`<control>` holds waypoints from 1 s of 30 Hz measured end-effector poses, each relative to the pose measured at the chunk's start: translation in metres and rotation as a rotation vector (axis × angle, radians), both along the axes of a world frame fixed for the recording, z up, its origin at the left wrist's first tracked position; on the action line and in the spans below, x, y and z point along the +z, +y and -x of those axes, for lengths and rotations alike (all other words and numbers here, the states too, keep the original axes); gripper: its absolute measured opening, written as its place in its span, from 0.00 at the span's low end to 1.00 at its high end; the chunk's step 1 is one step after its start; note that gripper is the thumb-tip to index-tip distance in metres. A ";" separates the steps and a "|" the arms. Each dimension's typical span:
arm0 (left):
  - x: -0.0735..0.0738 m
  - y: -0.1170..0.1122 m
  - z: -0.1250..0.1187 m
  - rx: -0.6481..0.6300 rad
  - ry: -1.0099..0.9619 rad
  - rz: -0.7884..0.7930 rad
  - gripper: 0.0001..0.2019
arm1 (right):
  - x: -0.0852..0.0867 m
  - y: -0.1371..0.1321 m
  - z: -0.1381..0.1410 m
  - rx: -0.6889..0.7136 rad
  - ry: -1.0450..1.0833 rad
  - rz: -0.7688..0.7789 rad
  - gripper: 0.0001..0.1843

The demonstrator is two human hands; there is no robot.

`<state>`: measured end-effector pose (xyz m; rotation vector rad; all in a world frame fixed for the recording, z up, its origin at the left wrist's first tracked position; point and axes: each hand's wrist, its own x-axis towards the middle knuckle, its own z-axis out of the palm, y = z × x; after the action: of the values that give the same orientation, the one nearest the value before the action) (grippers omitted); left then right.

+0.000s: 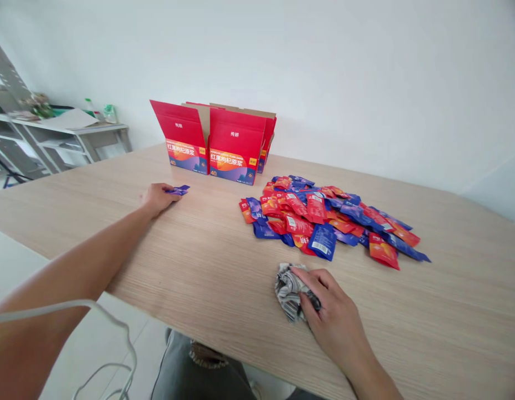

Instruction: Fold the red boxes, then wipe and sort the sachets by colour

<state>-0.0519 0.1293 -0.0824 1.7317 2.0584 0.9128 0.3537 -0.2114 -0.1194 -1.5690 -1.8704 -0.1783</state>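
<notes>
My left hand (158, 199) reaches out over the table and is closed on a small purple pouch (180, 190), whose end sticks out past the fingers. Nearer to me, my right hand (330, 311) grips a crumpled striped cloth (289, 291) against the tabletop. Beyond that cloth lies a spread heap of red and blue pouches (299, 225), several with white printed labels. Behind the left hand stand red cartons with open tops, among them a front left carton (186, 153) and a front right carton (234, 150).
The wooden table (199, 244) runs along a white wall (344, 83). A white cable (111, 314) hangs in front of my left arm. At the far left, a grey side desk (80, 130) carries papers, flowers and a bottle.
</notes>
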 end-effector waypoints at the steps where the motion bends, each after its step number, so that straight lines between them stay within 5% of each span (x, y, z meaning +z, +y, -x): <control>1: 0.003 -0.004 -0.004 0.048 0.033 -0.020 0.19 | 0.000 0.000 0.001 -0.001 -0.003 0.002 0.20; 4: 0.013 -0.021 -0.033 0.074 0.160 -0.184 0.24 | 0.001 0.000 0.002 -0.005 -0.004 0.019 0.21; 7: 0.022 -0.040 -0.093 -0.072 0.159 -0.268 0.21 | 0.001 0.001 0.003 0.000 0.009 0.036 0.22; 11: 0.029 -0.053 -0.194 -0.299 0.133 0.009 0.22 | 0.003 0.001 0.003 0.005 0.034 0.058 0.22; 15: 0.023 -0.051 -0.253 -0.292 0.048 0.162 0.24 | 0.005 0.001 0.004 0.008 0.073 0.090 0.23; 23: 0.019 -0.054 -0.249 -0.237 -0.266 0.076 0.13 | 0.005 0.002 0.004 0.003 0.101 0.113 0.24; 27: 0.033 -0.078 -0.240 -0.269 -0.469 0.032 0.08 | 0.004 0.004 0.005 0.002 0.073 0.125 0.24; 30: 0.041 -0.110 -0.223 -0.377 -0.799 0.224 0.14 | 0.005 0.004 0.004 -0.006 0.080 0.103 0.24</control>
<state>0.1714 0.0190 -0.0414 1.2692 1.2159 0.9844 0.3493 -0.2074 -0.1148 -1.6265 -1.8385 -0.0214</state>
